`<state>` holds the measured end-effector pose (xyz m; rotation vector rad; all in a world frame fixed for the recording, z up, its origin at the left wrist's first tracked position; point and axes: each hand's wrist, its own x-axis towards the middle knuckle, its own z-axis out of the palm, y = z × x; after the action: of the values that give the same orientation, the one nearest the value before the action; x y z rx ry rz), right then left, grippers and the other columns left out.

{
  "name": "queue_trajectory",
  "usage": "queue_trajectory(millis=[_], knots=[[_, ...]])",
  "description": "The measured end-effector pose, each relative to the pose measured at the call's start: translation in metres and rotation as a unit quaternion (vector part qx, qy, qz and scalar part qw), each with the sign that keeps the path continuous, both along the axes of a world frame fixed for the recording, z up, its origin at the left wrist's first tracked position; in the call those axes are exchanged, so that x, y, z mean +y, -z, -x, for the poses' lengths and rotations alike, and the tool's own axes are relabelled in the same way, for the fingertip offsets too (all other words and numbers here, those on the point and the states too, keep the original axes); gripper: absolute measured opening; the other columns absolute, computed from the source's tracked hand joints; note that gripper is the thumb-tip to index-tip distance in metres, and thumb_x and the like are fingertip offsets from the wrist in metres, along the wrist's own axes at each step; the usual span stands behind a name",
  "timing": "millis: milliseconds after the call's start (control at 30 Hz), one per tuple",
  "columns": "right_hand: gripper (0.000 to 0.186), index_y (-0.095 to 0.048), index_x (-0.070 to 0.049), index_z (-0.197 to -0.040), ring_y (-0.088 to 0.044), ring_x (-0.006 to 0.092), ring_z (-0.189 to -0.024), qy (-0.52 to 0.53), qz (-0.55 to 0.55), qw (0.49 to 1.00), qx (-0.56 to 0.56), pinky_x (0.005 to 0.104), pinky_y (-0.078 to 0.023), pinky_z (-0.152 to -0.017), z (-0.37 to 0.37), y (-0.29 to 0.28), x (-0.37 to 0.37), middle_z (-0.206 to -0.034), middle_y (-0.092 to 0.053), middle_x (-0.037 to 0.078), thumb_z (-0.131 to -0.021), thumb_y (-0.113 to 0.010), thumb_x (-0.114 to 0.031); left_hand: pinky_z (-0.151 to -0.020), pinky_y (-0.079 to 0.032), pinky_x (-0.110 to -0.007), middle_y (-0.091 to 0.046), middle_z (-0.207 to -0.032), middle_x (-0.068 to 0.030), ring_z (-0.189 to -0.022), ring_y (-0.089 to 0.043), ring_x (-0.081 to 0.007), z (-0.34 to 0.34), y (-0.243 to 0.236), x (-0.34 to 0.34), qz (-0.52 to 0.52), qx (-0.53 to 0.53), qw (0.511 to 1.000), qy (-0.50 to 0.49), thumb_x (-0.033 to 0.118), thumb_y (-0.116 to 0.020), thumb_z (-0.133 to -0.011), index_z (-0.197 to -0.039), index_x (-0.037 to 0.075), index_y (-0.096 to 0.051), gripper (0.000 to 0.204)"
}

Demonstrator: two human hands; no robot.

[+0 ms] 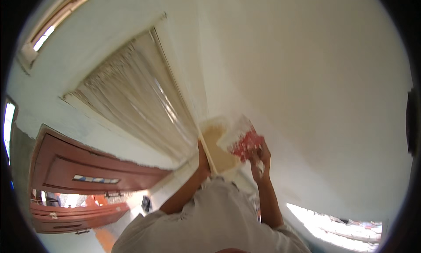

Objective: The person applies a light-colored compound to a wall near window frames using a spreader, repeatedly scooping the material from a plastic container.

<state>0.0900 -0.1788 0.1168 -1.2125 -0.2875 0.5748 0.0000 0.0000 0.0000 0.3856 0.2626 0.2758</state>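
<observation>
My left hand (203, 161) grips the left side of a shallow cream tray (208, 154) in front of my chest; its fingers are partly hidden behind the side. Inside the tray the surface is tan. To the right, my right hand (262, 158) is closed on a flat red spreader (246, 144) smeared with white. The spreader slants over the tray's right part and hides some of it. Whether its edge touches the tray, I cannot tell. White smears show on my right hand near the wrist.
A pale wall (307, 77) rises ahead and to the right. On the left hangs a beige curtain (131, 95), above a reddish-brown panelled door (101, 172). A bright opening (337, 226) lies at the lower right. A dark object (146, 204) stands near the doorway.
</observation>
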Motion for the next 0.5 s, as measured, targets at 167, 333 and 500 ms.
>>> queue_trajectory(millis=[167, 333, 500], knots=[[0.031, -0.055, -0.011, -0.13, -0.063, 0.0101, -0.095, -0.002, -0.177, 0.978, -0.105, 0.0283, -0.054, -0.083, -0.059, -0.089, 0.073, -0.104, -0.063, -0.001, -0.101, -0.066, -0.013, -0.111, -0.047, -0.051, -0.053, -0.148, -0.0052, -0.132, -0.056, -0.0271, -0.083, -0.066, 0.084, -0.086, -0.187, 0.978, 0.033, 0.079, -0.032, -0.097, -0.157, 0.02, -0.037, 0.084], [0.027, -0.056, -0.01, -0.129, -0.062, 0.0124, -0.102, -0.038, -0.154, 0.963, -0.216, 0.0334, -0.054, -0.087, -0.091, -0.112, 0.11, -0.112, -0.06, -0.002, -0.102, -0.062, -0.014, -0.112, -0.045, -0.054, -0.055, -0.146, -0.0029, -0.133, -0.055, -0.0261, 0.011, -0.066, 0.044, 0.022, -0.112, 0.993, -0.011, 0.074, -0.032, -0.1, -0.156, 0.021, -0.039, 0.077], [0.022, -0.063, 0.003, -0.12, -0.057, 0.0089, -0.091, 0.053, -0.191, 0.821, -0.536, 0.0277, -0.049, -0.081, -0.143, -0.307, 0.255, -0.102, -0.064, 0.002, -0.105, -0.061, -0.013, -0.111, -0.046, -0.053, -0.055, -0.146, -0.0027, -0.131, -0.056, -0.0257, 0.048, -0.061, 0.073, -0.034, -0.107, 0.988, -0.111, 0.072, -0.029, -0.102, -0.156, 0.021, -0.039, 0.075]])
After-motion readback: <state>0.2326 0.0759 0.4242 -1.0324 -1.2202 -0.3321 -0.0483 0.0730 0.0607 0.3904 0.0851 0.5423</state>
